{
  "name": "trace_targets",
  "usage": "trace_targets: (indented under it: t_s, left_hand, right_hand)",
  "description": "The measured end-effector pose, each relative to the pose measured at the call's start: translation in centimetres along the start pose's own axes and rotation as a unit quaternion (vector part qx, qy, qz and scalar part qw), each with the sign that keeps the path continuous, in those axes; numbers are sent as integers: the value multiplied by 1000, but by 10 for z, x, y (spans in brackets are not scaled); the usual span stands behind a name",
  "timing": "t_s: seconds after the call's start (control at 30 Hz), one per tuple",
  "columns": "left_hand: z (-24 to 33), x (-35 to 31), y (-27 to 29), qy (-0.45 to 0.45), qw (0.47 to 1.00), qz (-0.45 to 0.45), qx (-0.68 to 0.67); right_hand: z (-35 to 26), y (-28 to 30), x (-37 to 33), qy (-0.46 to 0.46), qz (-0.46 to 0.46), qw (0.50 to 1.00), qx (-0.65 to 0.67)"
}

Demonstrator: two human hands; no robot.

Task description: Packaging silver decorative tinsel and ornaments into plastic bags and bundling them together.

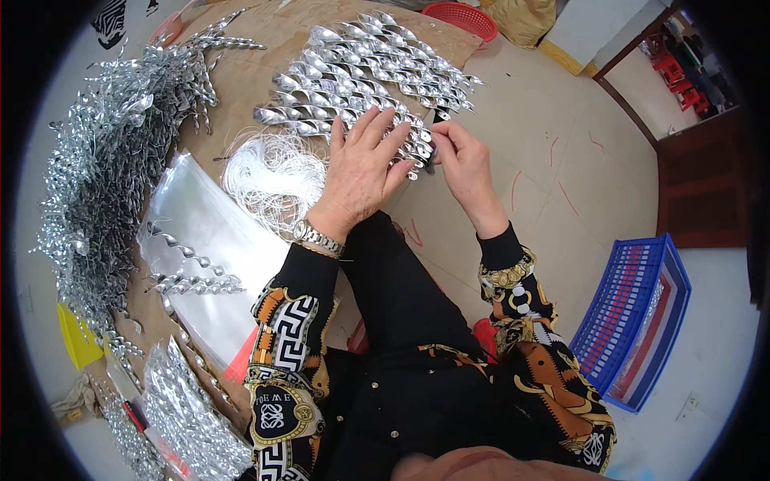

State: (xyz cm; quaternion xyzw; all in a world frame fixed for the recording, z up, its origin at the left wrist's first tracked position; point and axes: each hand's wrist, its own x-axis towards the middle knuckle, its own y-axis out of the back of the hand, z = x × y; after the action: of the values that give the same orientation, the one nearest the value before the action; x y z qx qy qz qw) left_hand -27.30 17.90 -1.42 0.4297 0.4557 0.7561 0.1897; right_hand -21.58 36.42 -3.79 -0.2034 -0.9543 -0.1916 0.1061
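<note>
My left hand (365,170) lies with its fingers spread over a row of shiny silver spiral-twisted strips (353,76), pressing on their near part. At the flat strip ends by the table's edge, my right hand (465,170) is closed, with thumb and index finger pinched together. What sits in that pinch is too small to make out. Beside my left wrist is a loose bundle of thin white string (273,180). A stack of clear plastic bags (212,232) lies nearer to me, with a few twisted silver strips (196,282) on it.
A big heap of silver twisted pieces (104,176) covers the table's left side. Bagged silver pieces (192,409) lie at the near left. The brown tabletop (241,48) ends beside my right hand. A red basket (461,20) stands beyond, a blue crate (630,321) at right.
</note>
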Motion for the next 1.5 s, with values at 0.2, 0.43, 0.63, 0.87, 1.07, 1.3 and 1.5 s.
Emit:
trace_targets:
  t_s: [0.2, 0.43, 0.63, 0.87, 1.07, 1.3, 1.5]
  left_hand:
    - [0, -1, -2, -6, 1000, 5, 3]
    - [1, -1, 0, 4, 1000, -17, 11]
    - [1, 0, -2, -4, 1000, 2, 3]
    - [0, -1, -1, -2, 1000, 3, -1]
    - [0, -1, -2, -1, 1000, 3, 0]
    - [0, -2, -2, 2, 1000, 5, 0]
    - [0, -1, -4, 1, 1000, 6, 4]
  right_hand:
    - [1, 2, -2, -14, -13, 999, 40]
    - [14, 16, 7, 17, 93, 995, -28]
    - [31, 12, 17, 43, 104, 993, -22]
    - [14, 4, 10, -15, 57, 997, 41]
    - [11, -3, 3, -18, 29, 998, 58]
    - [10, -2, 0, -26, 16, 997, 65]
    - [22, 4, -4, -34, 80, 990, 107]
